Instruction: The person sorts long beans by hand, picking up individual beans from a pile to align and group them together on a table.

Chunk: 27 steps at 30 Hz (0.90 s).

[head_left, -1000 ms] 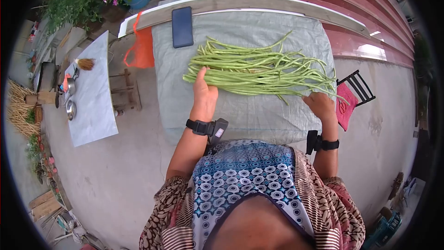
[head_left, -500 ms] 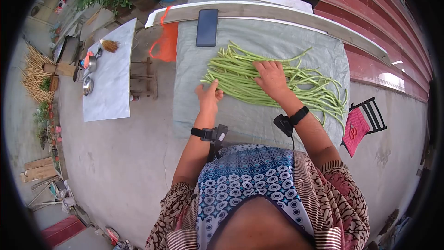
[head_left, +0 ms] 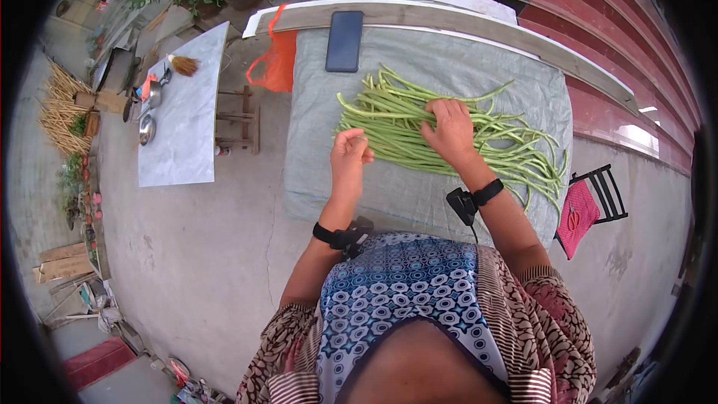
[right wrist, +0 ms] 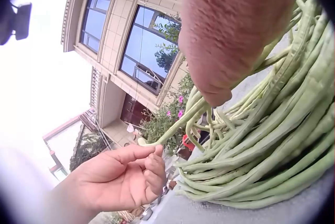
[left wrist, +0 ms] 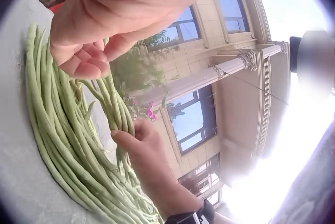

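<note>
Long green beans (head_left: 404, 146) lie in a loose heap on a cloth-covered table (head_left: 314, 179). My right hand (head_left: 452, 131) grips several of them near the middle of the heap; the left wrist view shows this bundle (left wrist: 116, 106) raised above the others. One bean tip (head_left: 341, 97) sticks out to the left of the heap. Near the beans' left ends is my left hand (head_left: 348, 164), its fingers curled and its thumb against the forefinger. In the right wrist view its fingertips overlap the end of a raised bean (right wrist: 180, 122); I cannot tell whether they pinch it.
A dark phone (head_left: 344, 41) lies at the table's far left, beside an orange plastic bag (head_left: 278, 63). A long board (head_left: 449, 19) runs along the far edge. Right of the table stands a chair (head_left: 577, 213) with red-handled scissors (head_left: 573, 218). A side table (head_left: 179, 127) holds a small brush (head_left: 182, 65).
My right hand has moved from the beans' right ends to their middle and lifted some. My left hand has come off the heap, its fingers now curled together. The head view has shifted.
</note>
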### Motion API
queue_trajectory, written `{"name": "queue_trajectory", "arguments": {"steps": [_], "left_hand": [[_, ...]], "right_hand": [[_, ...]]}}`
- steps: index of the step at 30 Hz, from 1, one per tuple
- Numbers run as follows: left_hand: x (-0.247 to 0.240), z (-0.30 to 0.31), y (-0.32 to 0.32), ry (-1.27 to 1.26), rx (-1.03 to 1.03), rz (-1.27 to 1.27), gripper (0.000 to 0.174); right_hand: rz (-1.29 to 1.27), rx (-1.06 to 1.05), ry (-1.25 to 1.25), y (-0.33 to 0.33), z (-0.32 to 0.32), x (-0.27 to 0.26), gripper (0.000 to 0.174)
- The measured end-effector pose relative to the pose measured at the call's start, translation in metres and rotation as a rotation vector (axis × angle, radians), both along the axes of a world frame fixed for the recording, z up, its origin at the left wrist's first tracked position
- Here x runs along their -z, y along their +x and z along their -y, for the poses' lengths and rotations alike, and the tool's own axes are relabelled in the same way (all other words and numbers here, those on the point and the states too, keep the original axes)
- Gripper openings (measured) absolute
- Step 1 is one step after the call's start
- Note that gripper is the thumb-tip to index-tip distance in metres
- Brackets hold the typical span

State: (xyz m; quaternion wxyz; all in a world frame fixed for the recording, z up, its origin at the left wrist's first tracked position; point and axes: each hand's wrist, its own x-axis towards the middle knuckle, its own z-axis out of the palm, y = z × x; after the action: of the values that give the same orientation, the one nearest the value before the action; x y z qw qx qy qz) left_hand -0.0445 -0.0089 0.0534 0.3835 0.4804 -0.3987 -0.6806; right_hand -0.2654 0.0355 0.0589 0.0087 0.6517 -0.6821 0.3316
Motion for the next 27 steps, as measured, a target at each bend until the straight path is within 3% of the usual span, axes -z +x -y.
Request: {"name": "queue_trajectory", "arguments": {"steps": [3, 7, 10, 15, 21, 27], "left_hand": [[-0.001, 0.002, -0.008, 0.131, 0.114, -0.069, 0.027], [0.003, 0.006, -0.016, 0.236, 0.089, -0.176, 0.031], [0.008, 0.009, -0.017, 0.26, 0.085, -0.272, 0.033], [0.009, 0.012, -0.015, 0.287, 0.07, -0.329, 0.03], [0.017, 0.006, -0.016, 0.23, -0.082, -0.311, 0.031], [0.01, 0.004, -0.01, 0.111, -0.027, -0.473, 0.027]], "right_hand": [[-0.053, -0.021, -0.024, 0.003, -0.001, -0.001, 0.027], [-0.087, -0.059, -0.064, 0.011, -0.009, -0.001, 0.025], [0.078, -0.1, 0.029, 0.018, -0.019, 0.007, 0.024], [0.143, -0.159, 0.077, 0.029, -0.034, 0.003, 0.025], [0.321, -0.127, -0.012, 0.032, -0.039, 0.002, 0.021], [0.374, -0.083, -0.02, 0.035, -0.033, -0.003, 0.02]]}}
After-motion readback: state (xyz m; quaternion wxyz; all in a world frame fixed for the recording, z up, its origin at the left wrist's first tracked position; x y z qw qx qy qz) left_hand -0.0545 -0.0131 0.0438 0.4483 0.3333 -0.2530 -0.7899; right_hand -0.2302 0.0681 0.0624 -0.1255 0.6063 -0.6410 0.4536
